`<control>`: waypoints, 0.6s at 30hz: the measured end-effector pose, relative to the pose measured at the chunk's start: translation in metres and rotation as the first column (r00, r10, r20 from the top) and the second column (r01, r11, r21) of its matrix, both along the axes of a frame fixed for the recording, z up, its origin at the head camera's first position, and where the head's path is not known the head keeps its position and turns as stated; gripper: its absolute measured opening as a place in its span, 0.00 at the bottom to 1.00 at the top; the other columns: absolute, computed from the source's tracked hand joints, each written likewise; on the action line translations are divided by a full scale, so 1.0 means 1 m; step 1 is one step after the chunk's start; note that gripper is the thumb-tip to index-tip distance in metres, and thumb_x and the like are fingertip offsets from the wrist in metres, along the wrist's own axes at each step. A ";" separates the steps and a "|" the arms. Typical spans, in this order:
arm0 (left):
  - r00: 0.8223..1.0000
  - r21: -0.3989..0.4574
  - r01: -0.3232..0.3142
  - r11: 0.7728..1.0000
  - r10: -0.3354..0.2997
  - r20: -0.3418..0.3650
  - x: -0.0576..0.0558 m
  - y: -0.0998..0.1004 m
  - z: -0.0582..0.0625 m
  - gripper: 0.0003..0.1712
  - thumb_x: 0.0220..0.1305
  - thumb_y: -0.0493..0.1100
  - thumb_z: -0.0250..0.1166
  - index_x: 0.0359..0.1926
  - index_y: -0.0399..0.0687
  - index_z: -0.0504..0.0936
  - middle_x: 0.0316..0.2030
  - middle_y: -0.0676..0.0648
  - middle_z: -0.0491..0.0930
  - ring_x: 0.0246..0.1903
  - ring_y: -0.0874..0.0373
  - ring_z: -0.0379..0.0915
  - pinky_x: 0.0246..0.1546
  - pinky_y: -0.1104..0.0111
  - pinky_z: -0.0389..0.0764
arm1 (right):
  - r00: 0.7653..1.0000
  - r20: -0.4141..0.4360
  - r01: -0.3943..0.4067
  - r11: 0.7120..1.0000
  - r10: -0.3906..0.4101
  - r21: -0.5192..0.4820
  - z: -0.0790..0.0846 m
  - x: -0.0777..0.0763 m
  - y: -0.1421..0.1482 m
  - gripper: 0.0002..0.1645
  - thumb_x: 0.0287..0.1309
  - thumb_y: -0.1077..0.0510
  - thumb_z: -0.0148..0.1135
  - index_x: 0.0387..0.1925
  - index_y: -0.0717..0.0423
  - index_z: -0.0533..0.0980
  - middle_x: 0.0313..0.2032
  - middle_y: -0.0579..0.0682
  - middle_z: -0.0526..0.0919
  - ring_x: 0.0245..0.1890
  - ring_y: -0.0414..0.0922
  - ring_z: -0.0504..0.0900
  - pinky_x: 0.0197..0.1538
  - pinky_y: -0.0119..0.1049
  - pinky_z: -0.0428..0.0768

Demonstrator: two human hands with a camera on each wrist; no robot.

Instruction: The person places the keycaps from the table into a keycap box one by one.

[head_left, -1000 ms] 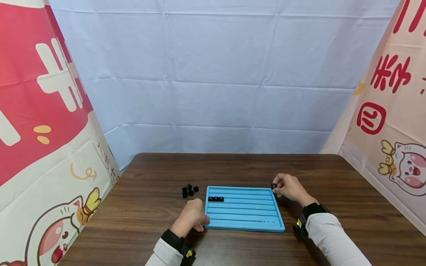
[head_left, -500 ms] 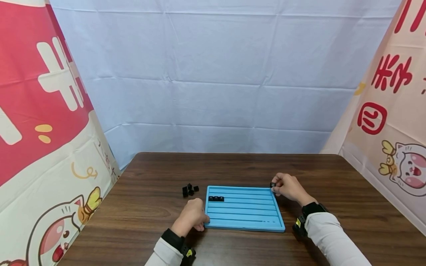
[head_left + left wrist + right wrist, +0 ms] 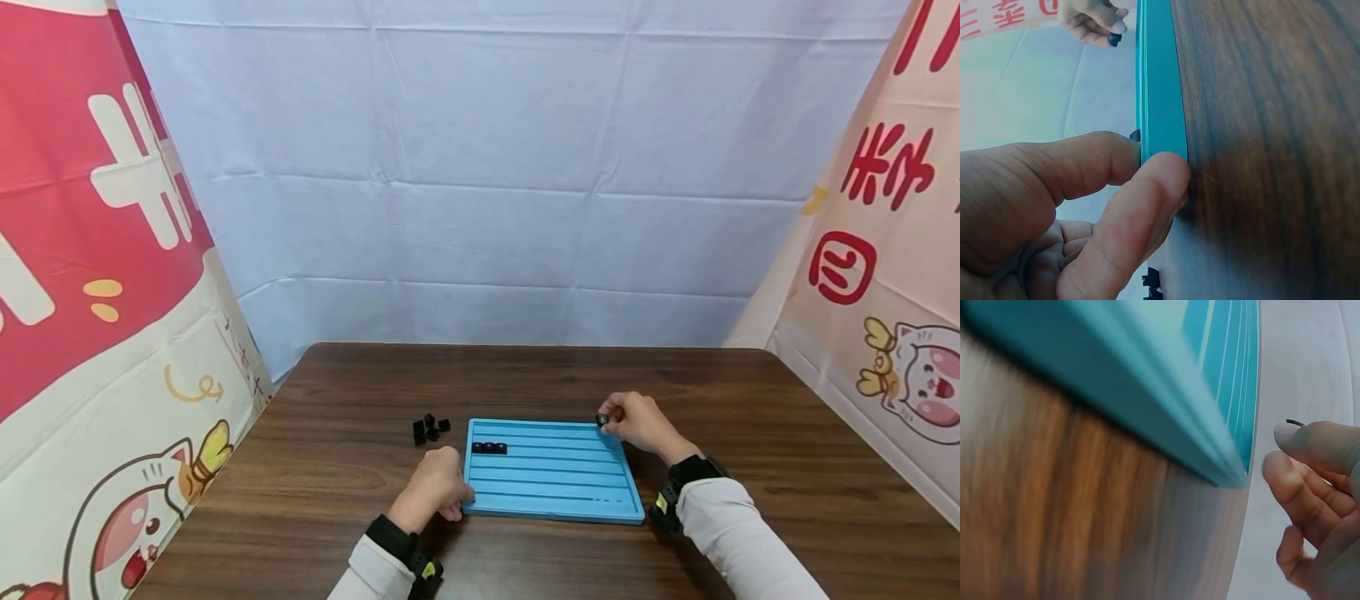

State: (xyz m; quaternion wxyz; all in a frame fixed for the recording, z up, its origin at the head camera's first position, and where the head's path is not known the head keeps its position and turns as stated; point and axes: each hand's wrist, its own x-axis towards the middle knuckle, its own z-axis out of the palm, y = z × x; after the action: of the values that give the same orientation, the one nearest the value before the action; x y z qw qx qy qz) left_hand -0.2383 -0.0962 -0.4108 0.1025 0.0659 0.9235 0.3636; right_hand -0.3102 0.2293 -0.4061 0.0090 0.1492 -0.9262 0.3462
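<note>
A blue ridged tray (image 3: pixel 555 483) lies on the table with a short row of small black cubes (image 3: pixel 489 448) at its left side. My left hand (image 3: pixel 435 485) holds the tray's near left edge; in the left wrist view its thumb and a finger (image 3: pixel 1150 206) grip the blue wall. Over the far right corner, my right hand (image 3: pixel 641 423) pinches a small black cube (image 3: pixel 602 419) between thumb and fingertips. That same cube (image 3: pixel 1114 39) shows against the backdrop in the left wrist view. From the right wrist, the fingers (image 3: pixel 1319 447) mostly hide it, leaving a dark sliver.
Several loose black cubes (image 3: pixel 430 429) lie in a small cluster left of the tray. The brown wooden table (image 3: pixel 360 383) ends at a pale blue cloth (image 3: pixel 480 208) behind. Printed cloths (image 3: pixel 900 275) hang at both sides.
My right hand has moved left with the black cube, from beside the tray's far right corner to over its far edge. The left hand keeps its place on the tray.
</note>
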 end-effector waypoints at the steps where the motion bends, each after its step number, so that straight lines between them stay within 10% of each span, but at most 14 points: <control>1: 1.000 -0.001 -0.002 1.000 0.002 -0.002 0.000 0.000 0.000 0.13 0.49 0.27 0.66 0.14 0.37 0.73 0.07 0.46 0.72 0.08 0.57 0.72 0.11 0.68 0.75 | 1.000 0.006 -0.002 1.000 0.002 -0.008 0.000 0.000 -0.002 0.08 0.52 0.71 0.63 0.35 0.63 0.76 0.26 0.49 0.75 0.24 0.44 0.75 0.26 0.37 0.75; 18: 1.000 0.002 -0.014 1.000 0.014 0.000 -0.001 0.001 -0.002 0.12 0.50 0.28 0.66 0.16 0.37 0.73 0.09 0.45 0.73 0.08 0.57 0.72 0.11 0.68 0.75 | 0.998 0.027 -0.056 0.998 0.056 -0.009 0.004 0.004 -0.026 0.06 0.50 0.69 0.66 0.33 0.64 0.78 0.24 0.48 0.78 0.23 0.42 0.80 0.27 0.36 0.79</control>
State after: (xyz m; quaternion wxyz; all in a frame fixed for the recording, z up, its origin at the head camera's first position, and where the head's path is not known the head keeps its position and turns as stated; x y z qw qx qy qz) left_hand -0.2388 -0.0951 -0.4125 0.0997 0.0594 0.9237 0.3652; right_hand -0.3064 0.2028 -0.4026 -0.0127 0.1705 -0.9202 0.3522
